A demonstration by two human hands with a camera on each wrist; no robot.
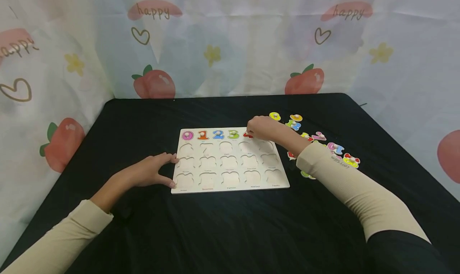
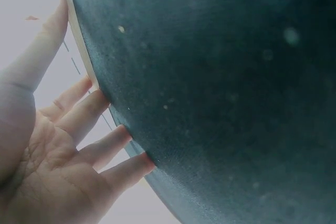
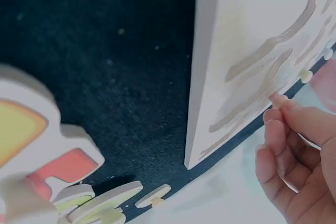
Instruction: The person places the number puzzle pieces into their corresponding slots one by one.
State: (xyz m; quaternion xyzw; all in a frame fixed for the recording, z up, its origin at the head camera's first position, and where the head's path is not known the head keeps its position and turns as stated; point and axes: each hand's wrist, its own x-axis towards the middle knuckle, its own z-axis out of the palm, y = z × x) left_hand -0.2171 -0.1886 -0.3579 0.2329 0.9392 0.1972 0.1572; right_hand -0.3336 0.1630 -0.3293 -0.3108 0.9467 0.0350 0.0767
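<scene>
Left hand (image 1: 151, 172) relaxed, touching the board (image 1: 216, 150) to its right. Right hand (image 1: 264, 128) pinching the red 4 (image 1: 248, 135); number pieces (image 1: 319, 136) scattered to its right.

White puzzle board (image 1: 219, 178) flat; pink 0 (image 1: 187, 135), orange 1 (image 1: 203, 135), blue 2 (image 1: 218, 134), green 3 (image 1: 233, 134), part-hidden red 4 (image 1: 248, 136) along board's far row; loose number pieces (image 1: 336, 147) right of board.

The person's left hand (image 1: 152, 170) is spread, its thumb (image 2: 44, 43) stretched apart from the extended fingers (image 2: 86, 116); the right hand (image 1: 262, 128) pinches, its fingers (image 3: 275, 137) curled toward the thumb (image 3: 310, 121). Both forearms (image 1: 111, 190) reach inward.
</scene>
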